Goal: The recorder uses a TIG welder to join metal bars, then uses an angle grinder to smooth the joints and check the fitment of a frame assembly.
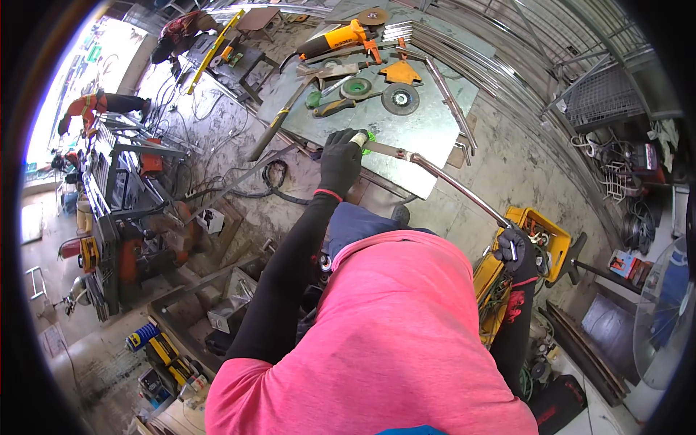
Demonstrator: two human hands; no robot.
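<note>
My right hand, in a dark glove, is closed round the lower end of a shiny metal tube. The tube slants up and left to a joint with a short, flat brownish piece over the table's near edge. My left hand, in a black glove, is closed at that piece's far end, beside a pale tip and a bit of bright green; exactly what its fingers grip is hidden. Ahead on the metal-topped table lie a green disc, a dark grinding disc and an orange angle grinder.
An orange magnetic-looking square and a long dark-bladed tool lie on the table, with long metal tubes behind. A yellow crate stands by my right hand. Black cable loops across the floor; two people work at far left.
</note>
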